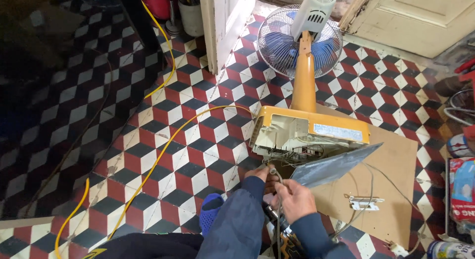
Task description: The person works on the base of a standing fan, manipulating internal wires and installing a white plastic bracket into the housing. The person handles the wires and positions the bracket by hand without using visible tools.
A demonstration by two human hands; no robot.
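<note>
Both hands pinch a grey cord [275, 182] where it leaves the open underside of the fan base [297, 135]: the left hand [258, 176] closed on it near the base, the right hand [295, 198] curled around it lower down, though its grip is partly hidden. The step looks like working the cord at its entry; next calls for a steady pull or feed, forearms held low and bent inward over the cardboard [391, 199].

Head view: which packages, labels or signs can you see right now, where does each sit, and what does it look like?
Pale rectangular sticker label: on the side of the yellow fan base, long and narrow, whitish grey.
Red and blue printed plastic package: right edge of the floor, beside the brown cardboard sheet, crumpled bag shape.
Cylindrical printed can: bottom right corner, lying on its side, white with blue and yellow.
No signs or screens visible.
</note>
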